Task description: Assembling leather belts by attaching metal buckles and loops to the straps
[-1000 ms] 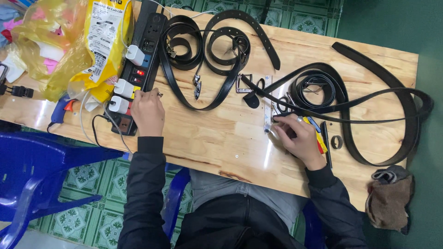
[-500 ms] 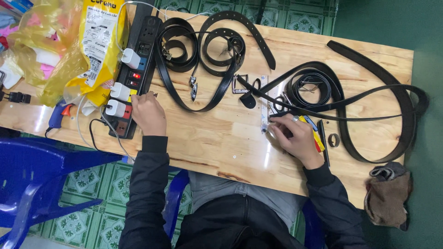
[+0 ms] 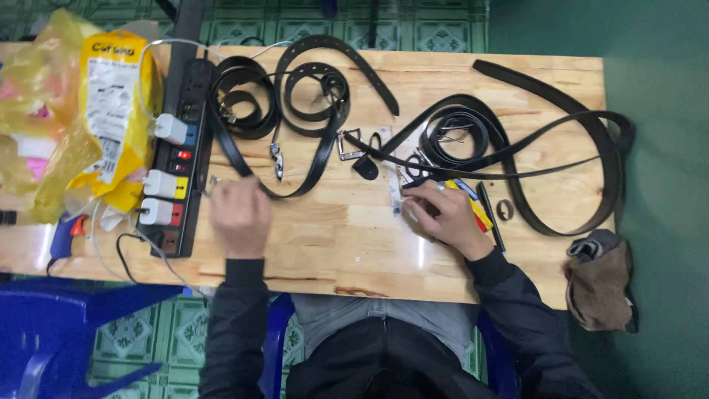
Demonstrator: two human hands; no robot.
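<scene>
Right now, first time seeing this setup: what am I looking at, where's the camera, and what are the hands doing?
There is no machine here: a person in dark sleeves works at a light wooden table with bare hands. The single picture comes from a camera worn on the person's head, looking straight down.

The left hand rests flat on the table beside a long black power strip with white plugs, close to a loop of black leather belts. The right hand presses down on small items, among them a yellow-handled tool; what exactly it grips is hidden.

More coiled black leather straps lie to the right, a yellow plastic bag on the left edge, and a brown cloth at the right corner.
</scene>
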